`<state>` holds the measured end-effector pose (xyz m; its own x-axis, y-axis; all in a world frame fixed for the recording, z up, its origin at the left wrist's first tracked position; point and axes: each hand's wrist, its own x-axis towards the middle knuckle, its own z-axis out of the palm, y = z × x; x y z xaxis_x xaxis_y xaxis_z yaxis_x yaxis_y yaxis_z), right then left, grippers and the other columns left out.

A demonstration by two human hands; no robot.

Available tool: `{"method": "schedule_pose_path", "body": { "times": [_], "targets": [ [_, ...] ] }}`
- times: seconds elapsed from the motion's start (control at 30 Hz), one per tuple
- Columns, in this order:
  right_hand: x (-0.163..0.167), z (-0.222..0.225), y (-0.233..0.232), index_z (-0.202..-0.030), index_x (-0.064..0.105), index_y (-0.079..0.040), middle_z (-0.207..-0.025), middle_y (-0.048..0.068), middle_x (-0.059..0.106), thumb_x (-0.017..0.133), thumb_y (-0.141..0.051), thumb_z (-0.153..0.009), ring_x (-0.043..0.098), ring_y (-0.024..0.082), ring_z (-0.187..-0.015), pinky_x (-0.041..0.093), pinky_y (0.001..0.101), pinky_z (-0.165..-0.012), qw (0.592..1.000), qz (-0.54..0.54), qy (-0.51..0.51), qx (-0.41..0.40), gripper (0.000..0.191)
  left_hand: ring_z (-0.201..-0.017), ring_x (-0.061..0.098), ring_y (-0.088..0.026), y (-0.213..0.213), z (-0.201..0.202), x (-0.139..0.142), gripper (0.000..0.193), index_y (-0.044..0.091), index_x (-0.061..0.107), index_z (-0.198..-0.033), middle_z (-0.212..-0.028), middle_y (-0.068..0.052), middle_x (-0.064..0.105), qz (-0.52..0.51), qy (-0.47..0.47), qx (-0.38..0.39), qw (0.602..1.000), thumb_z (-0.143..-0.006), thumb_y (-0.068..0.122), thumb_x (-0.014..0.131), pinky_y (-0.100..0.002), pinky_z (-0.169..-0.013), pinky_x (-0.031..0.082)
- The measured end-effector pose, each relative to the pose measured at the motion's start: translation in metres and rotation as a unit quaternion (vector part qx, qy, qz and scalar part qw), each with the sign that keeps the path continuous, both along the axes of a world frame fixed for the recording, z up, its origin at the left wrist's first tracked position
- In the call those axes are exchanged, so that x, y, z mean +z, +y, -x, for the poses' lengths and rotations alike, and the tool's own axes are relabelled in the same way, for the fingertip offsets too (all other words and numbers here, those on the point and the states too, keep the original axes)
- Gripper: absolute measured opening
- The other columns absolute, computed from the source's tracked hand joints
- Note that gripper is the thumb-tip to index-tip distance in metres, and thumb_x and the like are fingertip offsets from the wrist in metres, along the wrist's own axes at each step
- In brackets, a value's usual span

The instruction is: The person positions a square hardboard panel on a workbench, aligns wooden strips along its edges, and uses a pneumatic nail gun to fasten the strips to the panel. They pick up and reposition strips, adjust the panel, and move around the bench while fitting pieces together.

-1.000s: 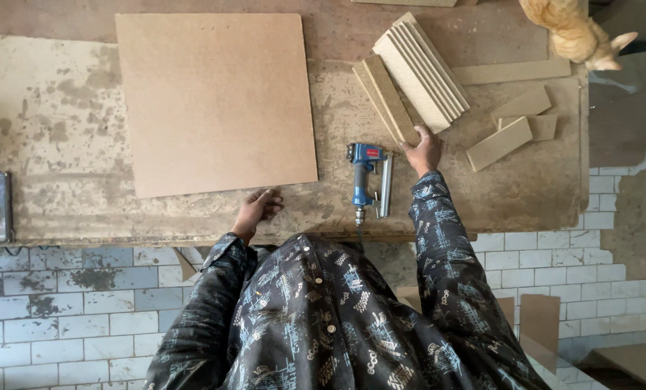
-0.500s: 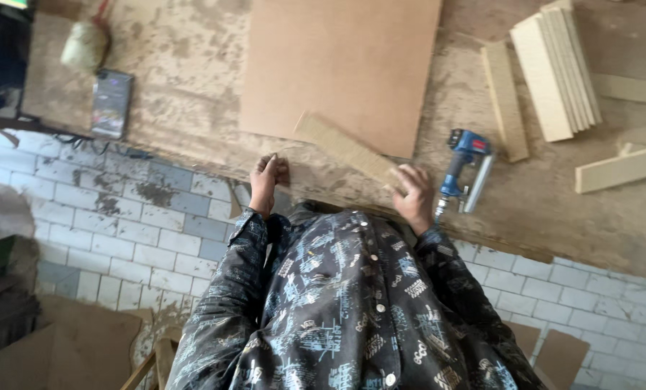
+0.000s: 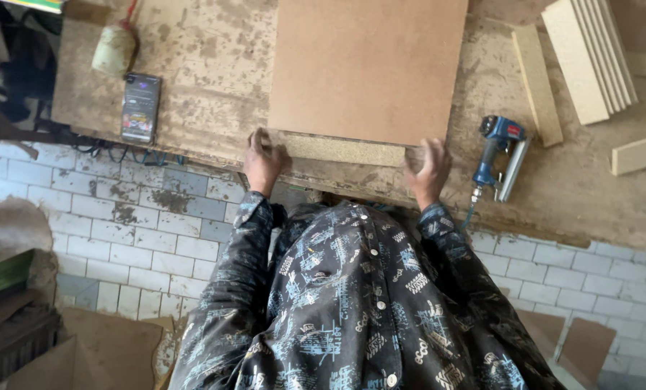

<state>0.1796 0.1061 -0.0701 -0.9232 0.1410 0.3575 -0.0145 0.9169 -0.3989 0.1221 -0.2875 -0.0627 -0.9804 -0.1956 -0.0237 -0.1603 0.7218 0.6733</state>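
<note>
Left hand (image 3: 264, 160) and right hand (image 3: 428, 167) clamp the strip's (image 3: 345, 151) ends; it runs left-right between them, against the board's (image 3: 366, 68) near edge.

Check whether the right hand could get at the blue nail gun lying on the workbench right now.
Probably yes. The blue nail gun lies just beside the right hand on the workbench with nothing between, but that hand grips the wooden strip and must let go first.

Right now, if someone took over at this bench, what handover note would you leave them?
Left hand grips one end of the narrow chipboard strip; right hand grips the other end.
The strip lies along the near edge of the large square brown fibreboard panel on the worn workbench.
Blue nail gun lies unused just right of the right hand.
Done: strip lined up. Left: fastening it.
</note>
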Motion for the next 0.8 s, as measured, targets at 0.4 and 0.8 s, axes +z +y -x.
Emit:
{"method": "schedule_pose_path", "body": {
  "times": [0.4,0.8],
  "targets": [
    [0.01,-0.006,-0.002,-0.142,0.059,-0.006,-0.144,0.018,0.058,0.083,-0.025,-0.079,0.051,0.038,-0.135,0.04,0.0487,-0.116,0.995,0.077,-0.059,-0.038,0.07,-0.116,0.058,-0.036,-0.011,0.023,0.021,0.059,0.008,0.068,-0.122,-0.127,-0.019,0.059,0.074,0.035,-0.071,0.994,-0.071,0.027,0.091,-0.044,-0.094,0.051],
    [-0.003,-0.035,0.004,-0.123,0.076,-0.009,-0.12,0.01,0.065,0.099,-0.037,-0.069,0.061,0.031,-0.106,0.049,0.0453,-0.092,0.998,-0.026,-0.044,-0.03,0.065,-0.106,0.055,-0.032,-0.017,-0.011,-0.006,0.078,0.012,0.062,-0.117,-0.112,-0.013,0.056,0.19,0.046,-0.096,0.976,-0.066,0.062,0.093,-0.046,-0.088,0.047]
  ]
}}
